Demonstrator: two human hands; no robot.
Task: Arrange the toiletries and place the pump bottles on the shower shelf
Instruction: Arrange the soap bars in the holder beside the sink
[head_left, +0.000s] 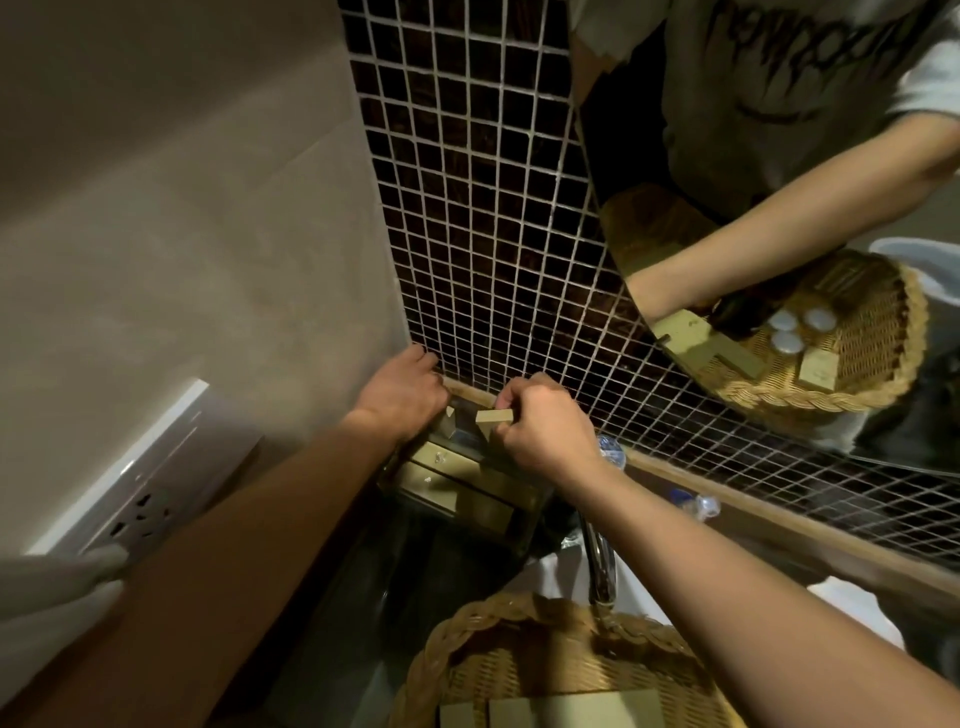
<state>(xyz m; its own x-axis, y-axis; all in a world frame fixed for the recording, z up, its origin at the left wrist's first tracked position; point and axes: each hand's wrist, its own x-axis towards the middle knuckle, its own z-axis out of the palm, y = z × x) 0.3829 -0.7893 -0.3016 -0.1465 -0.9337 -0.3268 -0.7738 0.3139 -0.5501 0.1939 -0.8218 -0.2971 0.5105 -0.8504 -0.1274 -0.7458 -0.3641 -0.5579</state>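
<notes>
Wicker basket (467, 639) sits nearest me on the dark worktop (363, 597), more pale boxes lying inside it. Past the tap (600, 561), a tray (524, 540) holds boxes laid flat in rows. My right hand (545, 434) pinches a small tan box (494, 417) by its long edges, fingers closed on it above the tray. Looks light and stiff, thin card I'd guess, so I press gently or it dents. My left hand (402, 397) curls by an upright box (448, 421) against the tiled wall (483, 234); whether it's actually gripping, I cannot tell. No pump bottles in sight.
</notes>
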